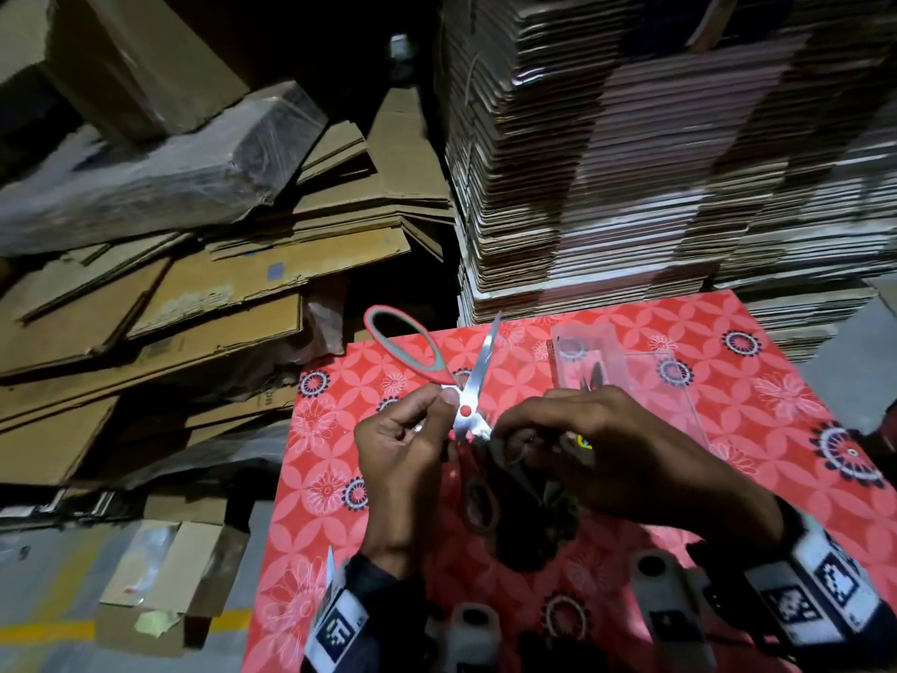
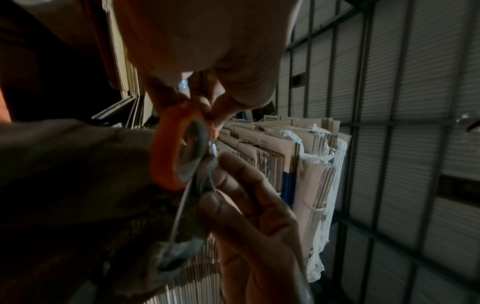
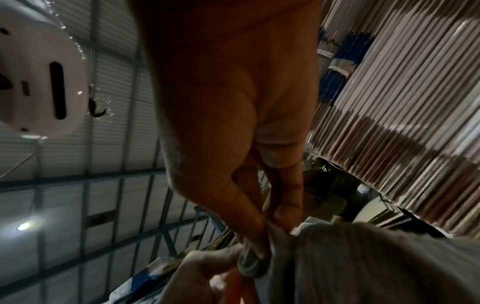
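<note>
A pair of scissors [image 1: 467,400] with red and grey handles is held opened out above the red flower-patterned table [image 1: 757,395]. One blade points up and away, and one handle loop [image 1: 403,342] sticks out to the upper left. My left hand [image 1: 403,459] pinches the scissors beside the pivot with thumb and fingers [image 2: 221,107]. The orange-red handle loop [image 2: 166,144] shows close up in the left wrist view. My right hand [image 1: 611,454] pinches a grey cloth [image 3: 376,267] against the scissors' lower part, which it hides. The cloth [image 2: 64,164] bunches under the handle.
A clear plastic package [image 1: 597,361] lies on the table behind my hands. A tall stack of flattened cartons [image 1: 631,162] stands at the table's far edge. Loose cardboard sheets [image 1: 170,308] are piled to the left. Corrugated wall and metal framing [image 2: 389,144] lie beyond.
</note>
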Demonstrator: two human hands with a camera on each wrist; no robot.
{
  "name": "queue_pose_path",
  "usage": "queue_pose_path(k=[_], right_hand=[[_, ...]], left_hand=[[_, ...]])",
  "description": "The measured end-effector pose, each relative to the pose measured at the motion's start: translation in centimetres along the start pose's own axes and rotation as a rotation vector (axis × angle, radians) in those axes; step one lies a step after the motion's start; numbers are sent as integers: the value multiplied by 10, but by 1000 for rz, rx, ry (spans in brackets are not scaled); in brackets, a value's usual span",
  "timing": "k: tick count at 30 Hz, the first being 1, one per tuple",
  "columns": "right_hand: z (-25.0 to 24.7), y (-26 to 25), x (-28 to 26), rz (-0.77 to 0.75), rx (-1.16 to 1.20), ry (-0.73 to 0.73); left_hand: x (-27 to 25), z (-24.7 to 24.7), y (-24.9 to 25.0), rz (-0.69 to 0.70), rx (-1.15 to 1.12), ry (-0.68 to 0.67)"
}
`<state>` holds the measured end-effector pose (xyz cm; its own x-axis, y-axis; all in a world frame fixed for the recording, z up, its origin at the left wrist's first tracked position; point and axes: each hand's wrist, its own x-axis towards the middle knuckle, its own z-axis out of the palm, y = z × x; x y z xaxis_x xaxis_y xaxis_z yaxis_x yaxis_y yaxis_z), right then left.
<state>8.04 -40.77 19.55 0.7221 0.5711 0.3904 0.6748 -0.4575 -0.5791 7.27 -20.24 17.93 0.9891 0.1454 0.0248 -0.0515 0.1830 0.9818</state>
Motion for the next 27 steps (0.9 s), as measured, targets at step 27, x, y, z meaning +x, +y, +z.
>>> queue_pose_path(k=[27], right_hand=[[40,38,-7,382,812,-175]], left_hand=[[26,-7,-10,-365,-544,252]])
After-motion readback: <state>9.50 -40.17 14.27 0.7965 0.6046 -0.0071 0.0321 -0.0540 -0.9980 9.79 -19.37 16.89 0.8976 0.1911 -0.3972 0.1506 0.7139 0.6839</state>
